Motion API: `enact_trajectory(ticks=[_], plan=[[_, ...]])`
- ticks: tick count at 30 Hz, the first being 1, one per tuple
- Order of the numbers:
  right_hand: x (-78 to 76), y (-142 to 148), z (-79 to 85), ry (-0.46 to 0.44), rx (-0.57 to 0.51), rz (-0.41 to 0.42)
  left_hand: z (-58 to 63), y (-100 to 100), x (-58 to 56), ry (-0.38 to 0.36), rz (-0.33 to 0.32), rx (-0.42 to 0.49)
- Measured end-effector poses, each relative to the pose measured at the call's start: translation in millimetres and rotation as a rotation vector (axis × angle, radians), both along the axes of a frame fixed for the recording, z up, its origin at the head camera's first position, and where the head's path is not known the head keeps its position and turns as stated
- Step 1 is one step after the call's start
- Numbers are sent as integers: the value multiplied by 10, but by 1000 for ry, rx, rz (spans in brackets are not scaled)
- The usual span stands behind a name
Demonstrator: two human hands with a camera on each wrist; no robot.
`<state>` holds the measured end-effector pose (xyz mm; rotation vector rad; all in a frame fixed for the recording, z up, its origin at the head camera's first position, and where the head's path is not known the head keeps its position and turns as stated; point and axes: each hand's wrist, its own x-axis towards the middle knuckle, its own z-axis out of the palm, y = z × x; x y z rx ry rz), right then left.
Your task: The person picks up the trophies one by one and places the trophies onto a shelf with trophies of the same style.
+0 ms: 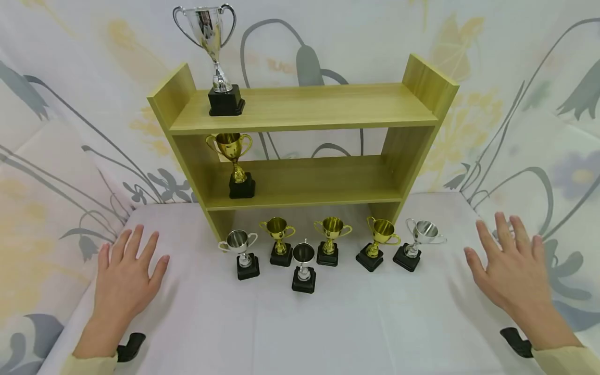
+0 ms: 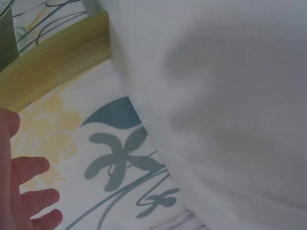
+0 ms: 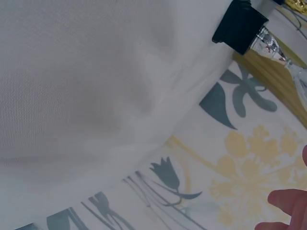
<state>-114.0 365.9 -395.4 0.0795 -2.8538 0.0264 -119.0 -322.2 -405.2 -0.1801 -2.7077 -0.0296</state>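
My left hand (image 1: 125, 276) hovers over the left side of the white table, fingers spread, holding nothing. On the far right my right hand (image 1: 517, 276) is likewise spread with nothing in it. Between them stand small two-handled trophy cups on black bases. Three are gold: one left of centre (image 1: 277, 229), one at the middle (image 1: 333, 229), one to the right (image 1: 383, 232). Three are silver: one at the left (image 1: 237, 240), one in front (image 1: 303, 253), one at the right (image 1: 424, 233), nearest my right hand. The right wrist view shows a black trophy base (image 3: 240, 26).
Behind the cups stands a wooden shelf (image 1: 304, 107). A large silver trophy (image 1: 208, 31) is on its top board at the left, a gold trophy (image 1: 230, 148) on the board below. Floral cloth (image 1: 506, 130) surrounds the white table (image 1: 319, 333). Black straps circle both wrists.
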Motion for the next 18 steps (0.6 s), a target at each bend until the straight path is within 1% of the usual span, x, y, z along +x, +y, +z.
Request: enact_trajectory(ticks=[4,10,14,18], plan=[[3,-2,-19,19,-14,24,16,31,-18,2,-16,15],[-5,2,-47,101,-39,69,38,83,-45,19,-46,51],[-2,-5,-50,133,-55,97,32,99,-72,54,-77,69],[27,-13,-51,111,-121,109,29,108,-101,113,-117,84]])
